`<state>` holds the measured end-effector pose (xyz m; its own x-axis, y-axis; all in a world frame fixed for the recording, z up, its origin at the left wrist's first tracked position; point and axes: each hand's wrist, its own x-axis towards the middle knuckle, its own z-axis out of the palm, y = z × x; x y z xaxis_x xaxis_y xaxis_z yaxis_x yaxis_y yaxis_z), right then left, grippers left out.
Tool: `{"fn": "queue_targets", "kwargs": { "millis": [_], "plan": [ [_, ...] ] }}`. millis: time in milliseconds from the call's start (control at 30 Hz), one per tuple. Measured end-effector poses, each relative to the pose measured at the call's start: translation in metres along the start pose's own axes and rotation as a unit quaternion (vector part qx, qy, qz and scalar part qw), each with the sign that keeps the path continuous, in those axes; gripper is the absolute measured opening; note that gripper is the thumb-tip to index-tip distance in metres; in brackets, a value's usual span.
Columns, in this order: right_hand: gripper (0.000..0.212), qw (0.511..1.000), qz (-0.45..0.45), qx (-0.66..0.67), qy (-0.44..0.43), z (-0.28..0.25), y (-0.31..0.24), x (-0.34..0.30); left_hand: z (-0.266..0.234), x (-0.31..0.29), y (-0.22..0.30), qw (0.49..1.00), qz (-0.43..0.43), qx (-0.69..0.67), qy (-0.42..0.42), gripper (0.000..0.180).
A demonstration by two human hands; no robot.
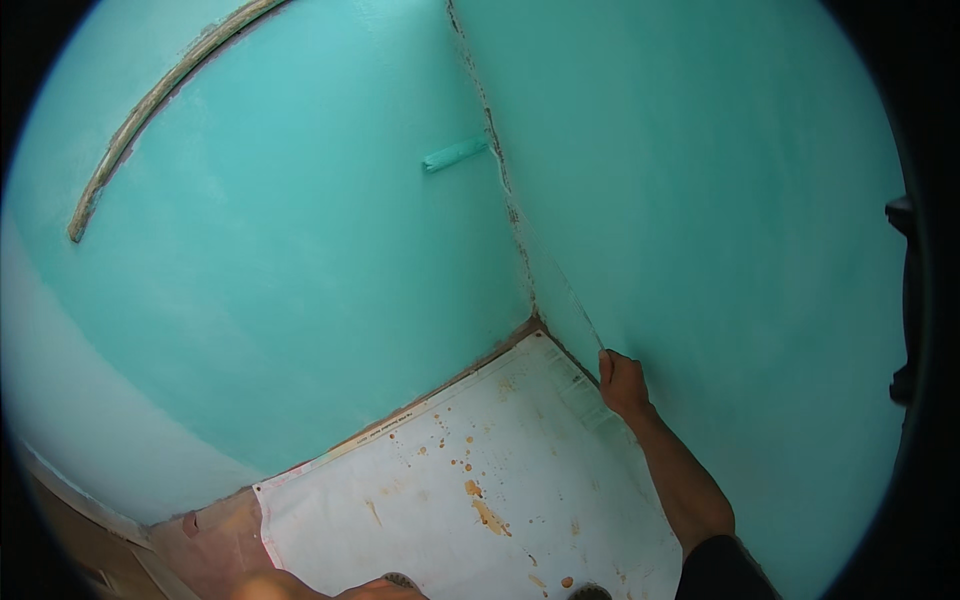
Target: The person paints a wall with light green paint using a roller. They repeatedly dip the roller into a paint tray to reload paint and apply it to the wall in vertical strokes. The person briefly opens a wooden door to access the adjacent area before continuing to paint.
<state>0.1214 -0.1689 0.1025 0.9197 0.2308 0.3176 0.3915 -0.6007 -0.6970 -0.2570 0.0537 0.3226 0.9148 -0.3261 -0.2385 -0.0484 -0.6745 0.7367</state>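
Note:
A thin rod [580, 305] runs from my right hand [622, 382] up along the wall corner, faint against the paint. At its far end is a teal-coated paint roller [455, 155], lying against the left wall close to the corner. The fingers of my right hand are closed round the rod's lower end, low by the right wall [740, 250]. My left hand [380, 592] shows only in part at the bottom edge, its fingers cut off by the frame; whether it holds anything is hidden. Fresh-looking teal covers most of the left wall [310, 270].
A white sheet [350, 500] with orange-brown splashes covers the floor up to the corner. Reddish-brown floor [215, 545] shows at its left. Rough unpainted material lines the corner seam [510, 195]. A wooden strip [150, 105] crosses the upper left wall. Pale wall [80, 370] remains at far left.

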Motion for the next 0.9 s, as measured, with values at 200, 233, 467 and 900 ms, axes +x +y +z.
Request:
{"fn": "queue_targets", "kwargs": {
  "millis": [200, 233, 467, 900],
  "plan": [
    [0.044, 0.998, -0.037, 0.011, 0.044, -0.027, -0.064, 0.05, 0.003, -0.002, -0.004, 1.0, 0.029, 0.001, 0.01, 0.023],
    [0.044, 0.998, -0.04, 0.013, 0.052, -0.032, -0.075, 0.058, 0.003, -0.003, -0.004, 1.0, 0.025, 0.002, 0.009, 0.023],
    [0.046, 0.995, -0.05, 0.029, 0.084, -0.07, -0.139, 0.104, 0.004, -0.006, -0.006, 0.999, 0.042, 0.025, 0.021, 0.024],
    [0.048, 0.992, -0.055, 0.066, 0.095, -0.1, -0.191, 0.136, 0.005, -0.007, -0.009, 0.999, 0.042, 0.024, 0.017, 0.022]
  ]
}}
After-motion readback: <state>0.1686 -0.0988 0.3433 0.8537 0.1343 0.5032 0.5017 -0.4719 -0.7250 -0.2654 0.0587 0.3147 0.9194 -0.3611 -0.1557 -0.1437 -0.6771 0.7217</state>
